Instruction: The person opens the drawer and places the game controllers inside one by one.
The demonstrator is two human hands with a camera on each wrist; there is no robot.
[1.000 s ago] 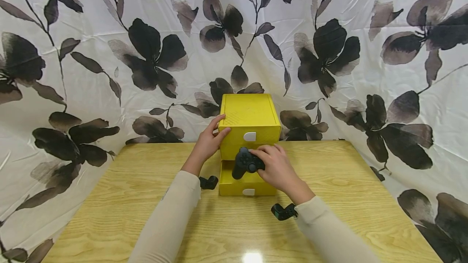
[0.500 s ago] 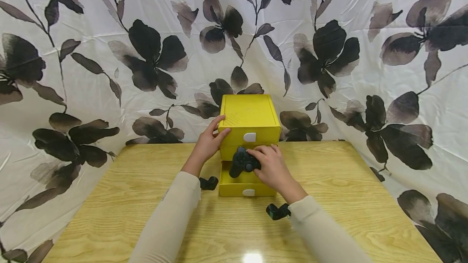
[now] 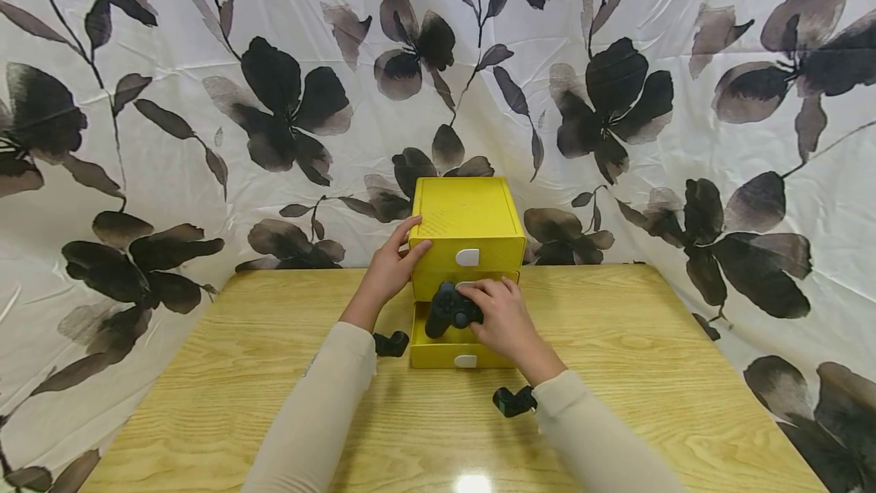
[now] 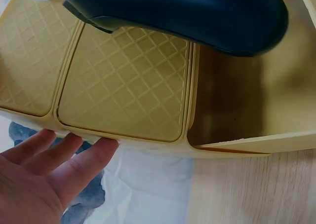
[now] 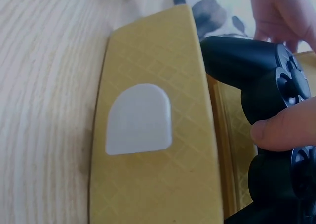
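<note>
A yellow desktop chest of drawers (image 3: 467,208) has its bottom drawer (image 3: 438,356) pulled out toward me. My left hand (image 3: 388,271) rests against the chest's left side, with fingertips along its edge in the left wrist view. My right hand (image 3: 505,326) grips a black game controller (image 3: 448,310) by its right part, over the pulled-out drawer. In the left wrist view one controller grip (image 4: 197,17) overlaps the drawer's inside (image 4: 237,100), which shows bare on that side. The right wrist view shows my thumb (image 5: 281,130) on the controller, close behind the drawer front (image 5: 153,179).
The chest stands at the back of a wooden table (image 3: 274,371), close to a floral cloth (image 3: 274,6). Upper drawers are shut, with white tabs such as the top one (image 3: 468,257). Black wrist cameras hang at the left (image 3: 391,343) and right (image 3: 515,402) wrists.
My right hand has brought the controller slightly left and nearer the open bottom drawer. My left hand has stayed in place on the chest.
</note>
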